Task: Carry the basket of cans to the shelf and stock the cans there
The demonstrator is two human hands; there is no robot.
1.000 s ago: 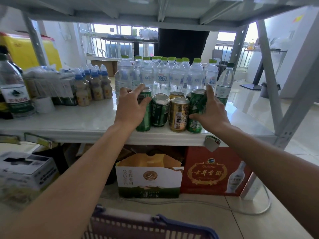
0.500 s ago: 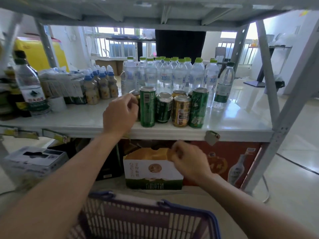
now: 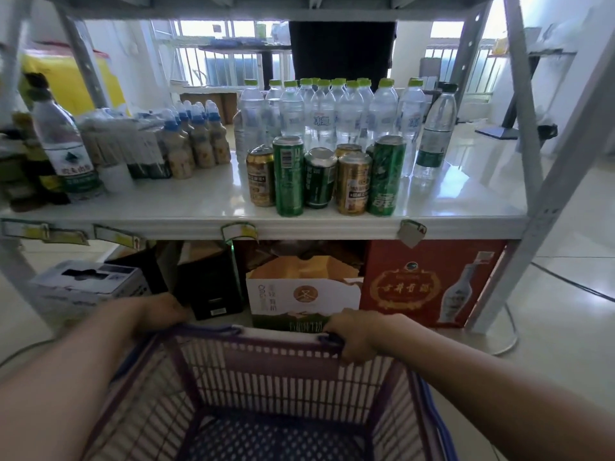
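We have both hands down at the far rim of the purple plastic basket (image 3: pixel 266 387), which fills the lower centre of the frame. Our right hand (image 3: pixel 357 334) sits at the right end of that rim with its fingers curled over the edge, closed on it; our left hand (image 3: pixel 156 314) lies at the left end, at lower left of centre, but its fingers are turned away from us and blurred, so we cannot tell whether it has closed on the rim or only rests against it. The part of the basket floor that we can see holds no cans. The cans (image 3: pixel 324 176) stand upright in a tight cluster near the front edge of the white shelf board (image 3: pixel 166 207), at centre frame, directly above and beyond the basket: two tall green ones, a shorter green one and several gold ones, touching or nearly touching, with the green-capped water bottles (image 3: pixel 326 111) just behind them. We judge the stocking finished, so the coming move turns on the basket itself. Its rim runs left to right between our hands, its body stretches from the rim back towards us, and the right hand has the surer hold for lifting it away.
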